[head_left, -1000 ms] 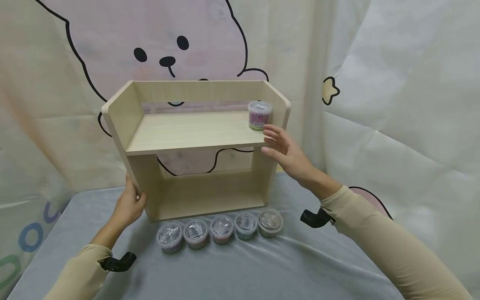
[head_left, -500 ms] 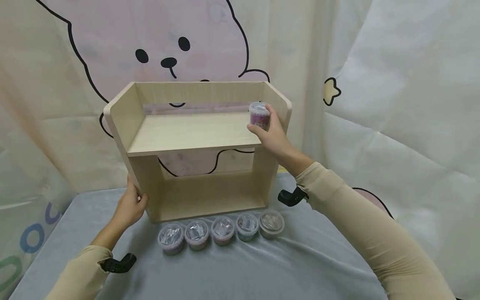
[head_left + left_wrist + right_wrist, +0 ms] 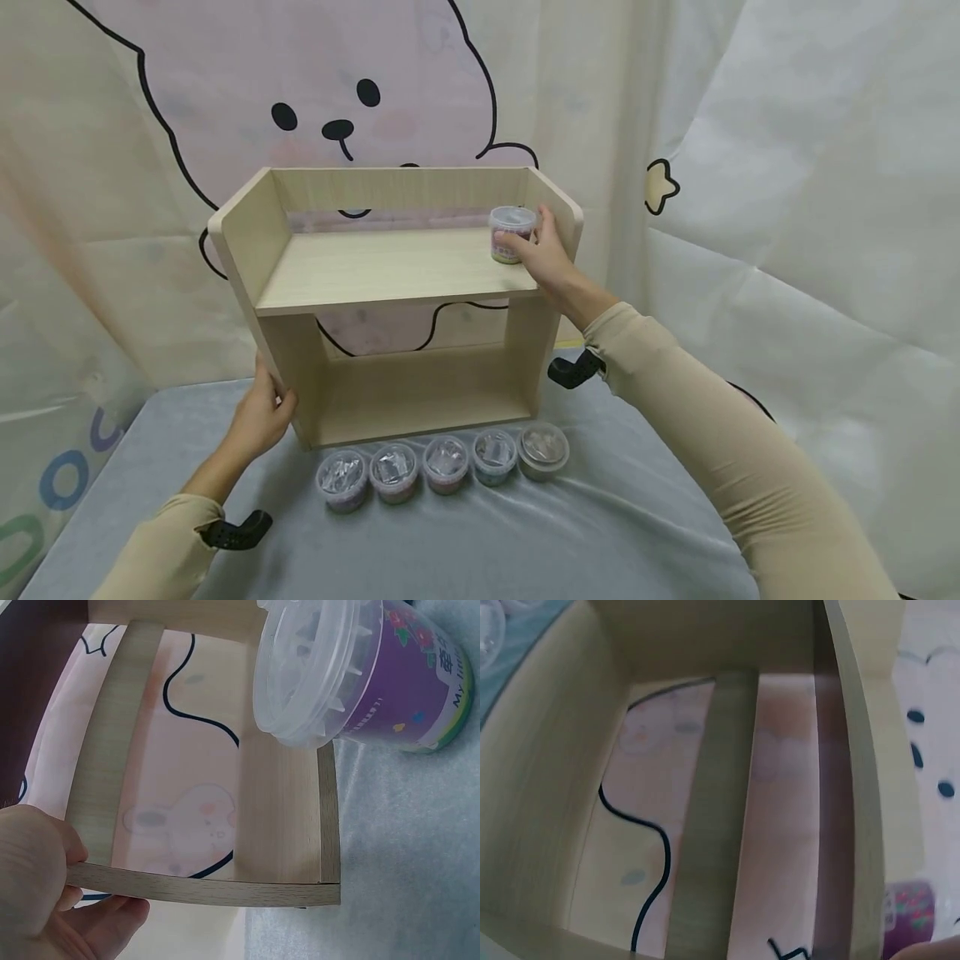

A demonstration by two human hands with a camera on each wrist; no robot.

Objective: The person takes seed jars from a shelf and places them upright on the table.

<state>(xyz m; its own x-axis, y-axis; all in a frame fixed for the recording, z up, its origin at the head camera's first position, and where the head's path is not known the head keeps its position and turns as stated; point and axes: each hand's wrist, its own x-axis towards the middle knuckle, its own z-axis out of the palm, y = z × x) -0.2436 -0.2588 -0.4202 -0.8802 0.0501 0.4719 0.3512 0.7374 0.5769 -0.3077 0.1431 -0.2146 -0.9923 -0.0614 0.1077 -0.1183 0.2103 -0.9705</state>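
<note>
A small light-wood shelf unit (image 3: 375,262) stands at the back of the cloth-covered table. My left hand (image 3: 260,412) grips the edge of its left side panel, thumb on one side and fingers on the other in the left wrist view. On the top board, near the right end, sits a lidded plastic tub (image 3: 512,218) with a purple label. My right hand (image 3: 551,267) holds this tub, thumb across its front and fingers at its right side. Only the lower part of the tub (image 3: 910,915) and a bit of hand show in the right wrist view.
Several clear-lidded tubs (image 3: 446,457) stand in a row just before the shelf unit. One with a purple label (image 3: 405,682) looms close in the left wrist view. Grey-blue cloth (image 3: 480,542) covers the table. A printed curtain (image 3: 420,83) hangs behind.
My right hand has moved left from beside the tub and taken hold of it. The tub has shifted slightly left along the top board. The left hand keeps its grip.
</note>
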